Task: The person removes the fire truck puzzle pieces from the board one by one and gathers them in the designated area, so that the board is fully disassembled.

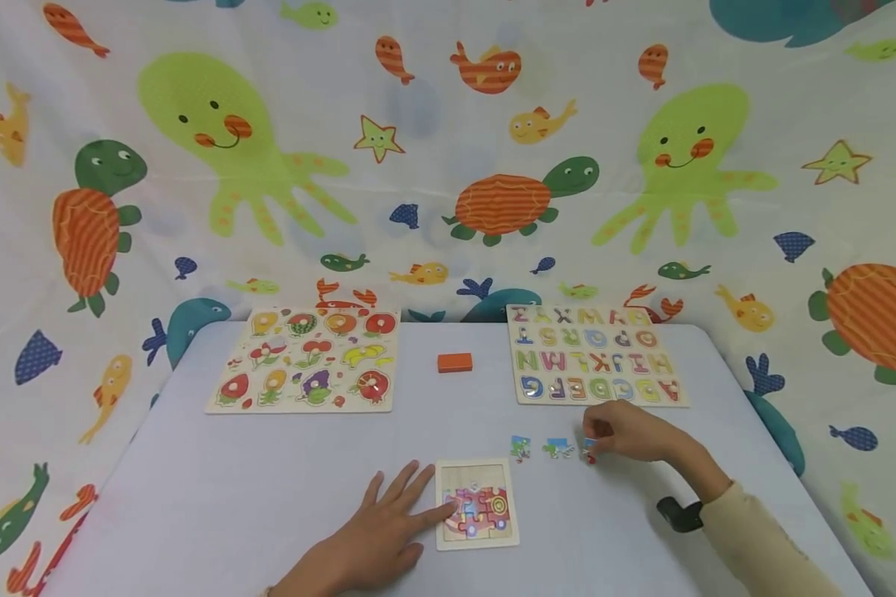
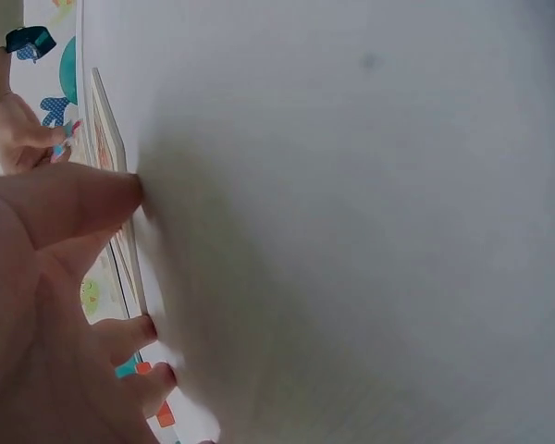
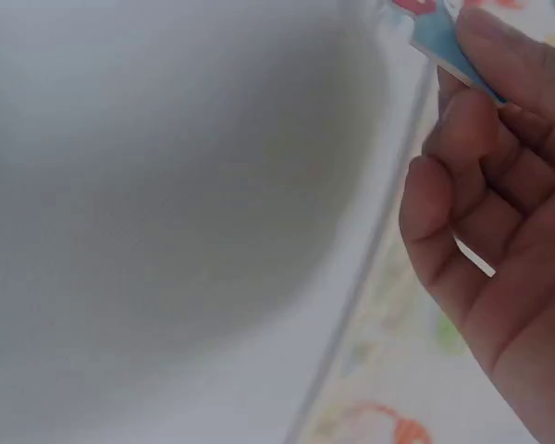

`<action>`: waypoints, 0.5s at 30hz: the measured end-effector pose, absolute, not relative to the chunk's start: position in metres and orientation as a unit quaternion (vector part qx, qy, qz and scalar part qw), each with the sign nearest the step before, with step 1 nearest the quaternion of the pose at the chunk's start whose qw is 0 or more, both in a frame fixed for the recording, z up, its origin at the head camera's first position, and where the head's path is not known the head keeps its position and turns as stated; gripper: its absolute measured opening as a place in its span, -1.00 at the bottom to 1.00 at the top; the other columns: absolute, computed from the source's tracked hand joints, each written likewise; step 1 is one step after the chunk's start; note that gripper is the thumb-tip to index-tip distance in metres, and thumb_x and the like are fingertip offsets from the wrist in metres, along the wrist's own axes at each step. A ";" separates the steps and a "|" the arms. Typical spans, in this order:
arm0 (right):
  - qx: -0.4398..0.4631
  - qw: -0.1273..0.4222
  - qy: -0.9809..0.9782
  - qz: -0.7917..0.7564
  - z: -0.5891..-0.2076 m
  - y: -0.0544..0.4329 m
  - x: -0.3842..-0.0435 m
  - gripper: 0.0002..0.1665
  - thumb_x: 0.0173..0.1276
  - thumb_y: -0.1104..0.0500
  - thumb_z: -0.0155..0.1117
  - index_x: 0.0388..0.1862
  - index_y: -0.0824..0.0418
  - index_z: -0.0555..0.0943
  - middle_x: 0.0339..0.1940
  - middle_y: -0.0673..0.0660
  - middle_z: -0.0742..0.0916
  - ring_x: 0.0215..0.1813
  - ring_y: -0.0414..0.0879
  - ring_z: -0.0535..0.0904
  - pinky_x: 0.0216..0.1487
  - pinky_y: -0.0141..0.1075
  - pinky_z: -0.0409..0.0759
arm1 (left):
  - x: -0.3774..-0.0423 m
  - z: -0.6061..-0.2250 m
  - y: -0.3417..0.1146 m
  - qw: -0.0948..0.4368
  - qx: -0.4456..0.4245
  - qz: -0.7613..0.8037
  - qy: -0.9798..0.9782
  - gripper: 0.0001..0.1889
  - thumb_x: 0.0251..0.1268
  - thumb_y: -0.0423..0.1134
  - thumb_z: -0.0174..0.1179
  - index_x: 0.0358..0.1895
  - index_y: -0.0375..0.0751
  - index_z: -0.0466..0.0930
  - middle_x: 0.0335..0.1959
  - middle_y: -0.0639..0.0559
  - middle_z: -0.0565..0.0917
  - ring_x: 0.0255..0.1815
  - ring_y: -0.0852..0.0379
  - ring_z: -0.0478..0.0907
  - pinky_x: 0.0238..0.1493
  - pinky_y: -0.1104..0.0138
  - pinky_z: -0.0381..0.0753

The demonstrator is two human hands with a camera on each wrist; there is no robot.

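Note:
My right hand pinches a small jigsaw piece between thumb and fingers, its blue part showing in the right wrist view. Two more pieces, a left one and a middle one, lie on the table in a row to its left. My left hand rests with fingers spread at the left side of a wooden puzzle tray. Its index finger reaches over the rim onto the joined pink and red pieces in the tray's lower part. Bare wood shows above them.
Behind stand a fruit peg board on the left and an alphabet board on the right, just beyond my right hand. An orange block lies between them. A sea-animal curtain hangs along the table's back edge.

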State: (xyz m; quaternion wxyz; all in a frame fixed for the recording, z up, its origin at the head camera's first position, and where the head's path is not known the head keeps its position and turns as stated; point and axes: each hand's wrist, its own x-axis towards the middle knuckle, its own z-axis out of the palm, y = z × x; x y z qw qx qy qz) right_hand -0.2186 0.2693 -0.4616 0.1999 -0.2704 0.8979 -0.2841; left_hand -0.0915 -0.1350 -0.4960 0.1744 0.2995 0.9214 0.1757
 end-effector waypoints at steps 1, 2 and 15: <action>-0.270 0.201 0.899 -0.280 -0.464 0.272 -0.220 -0.77 0.29 0.29 0.45 -0.40 0.09 0.54 -0.50 -0.11 0.52 -0.38 -0.24 0.43 -0.38 -0.36 0.42 | -0.091 -0.496 -0.135 0.175 0.298 0.178 0.921 -0.35 0.38 -0.16 0.25 0.50 0.40 0.37 0.68 -0.07 0.04 0.67 -0.21 -0.14 0.47 -0.38 -0.07; -0.268 0.199 0.901 -0.277 -0.468 0.274 -0.221 -0.77 0.29 0.29 0.46 -0.40 0.10 0.55 -0.50 -0.11 0.52 -0.38 -0.24 0.43 -0.37 -0.36 0.42 | -0.091 -0.496 -0.136 0.176 0.297 0.179 0.921 -0.35 0.38 -0.16 0.25 0.50 0.40 0.37 0.68 -0.07 0.04 0.67 -0.21 -0.14 0.47 -0.38 -0.08; -0.258 0.081 0.949 -0.163 -0.476 0.224 -0.194 -0.65 0.24 0.22 0.52 0.00 0.11 0.67 -0.05 -0.04 0.64 -0.09 -0.16 0.55 -0.02 -0.17 0.65 | -0.092 -0.494 -0.137 0.171 0.302 0.171 0.922 -0.36 0.39 -0.13 0.24 0.50 0.41 0.37 0.67 -0.06 0.04 0.67 -0.19 -0.13 0.46 -0.39 -0.05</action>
